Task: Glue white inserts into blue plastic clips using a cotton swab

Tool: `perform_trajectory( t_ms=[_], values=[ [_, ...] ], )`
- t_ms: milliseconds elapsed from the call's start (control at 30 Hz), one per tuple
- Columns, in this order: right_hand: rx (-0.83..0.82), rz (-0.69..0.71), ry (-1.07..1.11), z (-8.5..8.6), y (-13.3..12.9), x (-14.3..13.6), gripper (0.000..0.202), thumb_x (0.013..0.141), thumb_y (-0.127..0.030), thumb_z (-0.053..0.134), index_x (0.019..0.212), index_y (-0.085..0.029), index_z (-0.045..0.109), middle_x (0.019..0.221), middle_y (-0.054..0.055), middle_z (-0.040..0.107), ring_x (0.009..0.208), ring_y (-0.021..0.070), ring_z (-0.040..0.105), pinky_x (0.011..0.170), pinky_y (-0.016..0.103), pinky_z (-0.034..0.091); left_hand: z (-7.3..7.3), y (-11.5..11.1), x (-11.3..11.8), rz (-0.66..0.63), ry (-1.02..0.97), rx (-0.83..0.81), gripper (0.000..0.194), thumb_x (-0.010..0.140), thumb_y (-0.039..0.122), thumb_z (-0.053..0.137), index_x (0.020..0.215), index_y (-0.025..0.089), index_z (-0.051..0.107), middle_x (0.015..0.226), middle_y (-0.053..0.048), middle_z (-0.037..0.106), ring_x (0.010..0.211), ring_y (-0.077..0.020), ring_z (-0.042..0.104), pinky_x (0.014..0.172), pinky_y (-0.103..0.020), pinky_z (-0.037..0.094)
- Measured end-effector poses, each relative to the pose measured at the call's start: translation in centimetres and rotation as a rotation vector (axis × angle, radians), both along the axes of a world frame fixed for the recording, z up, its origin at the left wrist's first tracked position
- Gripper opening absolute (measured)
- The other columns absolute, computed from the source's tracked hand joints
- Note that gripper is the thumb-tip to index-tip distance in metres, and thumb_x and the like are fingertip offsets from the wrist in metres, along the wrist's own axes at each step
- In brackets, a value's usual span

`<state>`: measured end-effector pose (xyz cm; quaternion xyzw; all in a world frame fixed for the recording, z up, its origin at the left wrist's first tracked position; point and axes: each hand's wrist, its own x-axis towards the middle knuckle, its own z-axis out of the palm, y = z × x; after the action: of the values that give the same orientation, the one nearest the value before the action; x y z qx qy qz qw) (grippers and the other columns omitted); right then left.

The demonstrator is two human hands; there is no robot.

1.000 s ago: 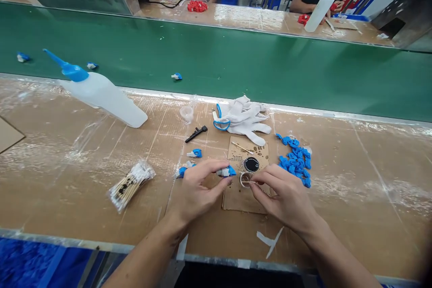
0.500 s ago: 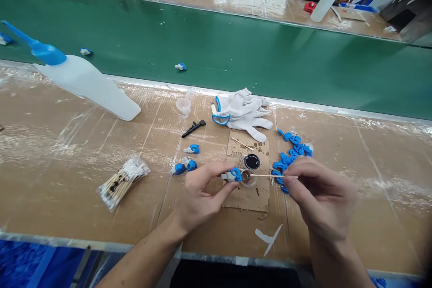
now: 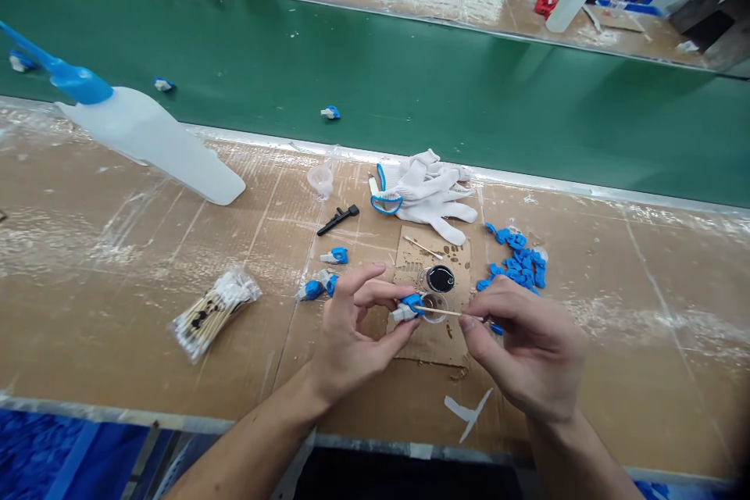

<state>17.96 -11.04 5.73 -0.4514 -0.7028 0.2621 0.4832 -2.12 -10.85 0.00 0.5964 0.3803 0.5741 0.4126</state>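
Note:
My left hand [image 3: 357, 328] pinches a small blue and white part [image 3: 408, 308] between thumb and fingers. A thin wooden swab [image 3: 445, 312] is held in my right hand [image 3: 524, 344], and its tip touches the blue side of the part. Just behind the part is a small clear cup [image 3: 437, 306] with brown residue. Beyond it stands a cup of black liquid [image 3: 439, 279], on a stained cardboard piece [image 3: 433, 344]. Another swab [image 3: 423, 248] lies on that cardboard. Loose blue pieces [image 3: 519, 258] are piled to the right.
More blue and white parts [image 3: 312, 291], a black tool [image 3: 338, 219] and bagged swabs [image 3: 216, 312] lie left. White gloves [image 3: 430, 191] rest behind the cups. A squeeze bottle [image 3: 158, 141] leans at left. A green belt [image 3: 375, 78] crosses behind; people sit beyond it.
My right hand has moved left, bringing the swab from the clear cup to the part. My left hand has tilted the part slightly. Parts on the green belt have shifted right.

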Motion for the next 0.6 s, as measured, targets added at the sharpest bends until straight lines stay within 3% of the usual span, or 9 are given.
perform_trajectory(
  t_ms=[167,300,400,500,567,600],
  values=[
    [0.015,-0.057,-0.048,-0.2,-0.3,2.6,0.018,0.090,-0.005,0.068,0.088,-0.023,0.070,0.074,-0.002,0.065,0.066,0.0134,0.058,0.060,0.028,0.045,0.4,0.1,-0.3,0.025,0.003,-0.021,0.075,0.076,0.000,0.081,0.137,0.030,0.050,0.106,0.001,0.081,0.093,-0.0127,0.079,0.089,-0.021,0.064],
    [-0.030,0.074,-0.383,-1.7,-0.5,2.8,0.014,0.095,-0.011,0.066,0.096,-0.022,0.073,0.083,0.002,0.070,0.072,0.0158,0.065,0.062,0.028,0.050,0.5,0.2,-0.6,0.035,0.028,-0.069,0.066,0.077,0.002,0.082,0.133,0.028,0.059,0.108,0.000,0.082,0.097,-0.0141,0.079,0.090,-0.022,0.066],
    [-0.084,0.130,-0.446,-2.3,-0.3,4.0,0.020,0.097,-0.021,0.066,0.116,-0.023,0.073,0.088,0.004,0.070,0.073,0.0174,0.065,0.063,0.029,0.051,0.4,0.2,-0.9,0.059,0.073,-0.082,0.053,0.078,0.004,0.082,0.125,0.025,0.069,0.108,-0.002,0.082,0.096,-0.0153,0.080,0.090,-0.023,0.066],
    [-0.134,-0.075,-0.382,-2.2,1.0,7.7,0.022,0.100,-0.030,0.063,0.118,-0.023,0.072,0.080,0.002,0.065,0.061,0.0153,0.058,0.055,0.028,0.047,0.2,0.2,-1.3,0.083,0.134,-0.103,0.040,0.079,0.007,0.082,0.114,0.024,0.077,0.106,-0.002,0.083,0.094,-0.0155,0.080,0.089,-0.023,0.067],
    [-0.102,-0.265,-0.506,-2.2,2.5,10.4,0.022,0.100,-0.033,0.060,0.112,-0.022,0.074,0.082,0.004,0.066,0.063,0.0172,0.059,0.057,0.030,0.049,0.2,0.3,-1.4,0.086,0.158,-0.109,0.035,0.079,0.008,0.082,0.109,0.025,0.079,0.106,-0.002,0.083,0.096,-0.0163,0.080,0.092,-0.024,0.066],
    [-0.102,-0.285,-0.623,-2.3,3.4,11.4,0.023,0.100,-0.034,0.059,0.111,-0.021,0.075,0.089,0.007,0.068,0.071,0.0203,0.064,0.062,0.033,0.052,0.2,0.4,-1.5,0.083,0.163,-0.110,0.033,0.079,0.008,0.082,0.108,0.025,0.080,0.106,-0.002,0.083,0.097,-0.0170,0.080,0.093,-0.025,0.066]
  ],
)
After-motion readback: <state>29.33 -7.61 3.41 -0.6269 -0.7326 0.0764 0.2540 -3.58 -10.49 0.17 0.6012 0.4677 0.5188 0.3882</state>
